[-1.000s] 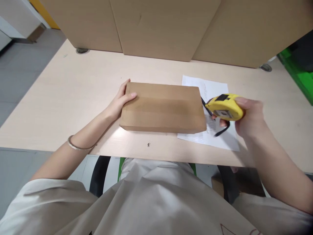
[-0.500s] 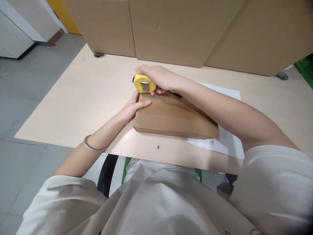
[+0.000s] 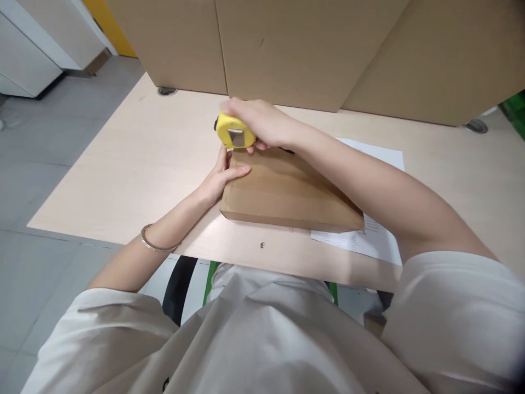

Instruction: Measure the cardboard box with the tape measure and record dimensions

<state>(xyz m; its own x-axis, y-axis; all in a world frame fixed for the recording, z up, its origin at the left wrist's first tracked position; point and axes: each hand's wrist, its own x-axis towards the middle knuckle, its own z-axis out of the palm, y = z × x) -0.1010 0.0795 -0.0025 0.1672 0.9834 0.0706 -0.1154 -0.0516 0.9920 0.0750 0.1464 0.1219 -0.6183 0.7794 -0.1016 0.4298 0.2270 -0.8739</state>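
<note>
A flat brown cardboard box point(image 3: 287, 191) lies on the pale wooden desk in front of me. Its left end is gripped by my left hand point(image 3: 221, 178), thumb on the top face and the other fingers down the side, partly hidden. My right hand point(image 3: 260, 123) is wrapped around a yellow tape measure point(image 3: 235, 132) with a metal clip, just over the box's far left corner. Whether any blade is pulled out cannot be made out. Behind the right forearm a bit of a black object point(image 3: 287, 150) shows at the box's far edge.
Printed paper sheets point(image 3: 377, 241) lie partly under the box, to the right. Large cardboard panels point(image 3: 287, 54) stand along the back of the desk point(image 3: 110, 180). Round cable holes point(image 3: 167, 91) sit near the desk's back edge.
My right hand has moved the tape measure slightly left and away from me, up in the picture. My left hand keeps its hold on the box. The view has shifted a little.
</note>
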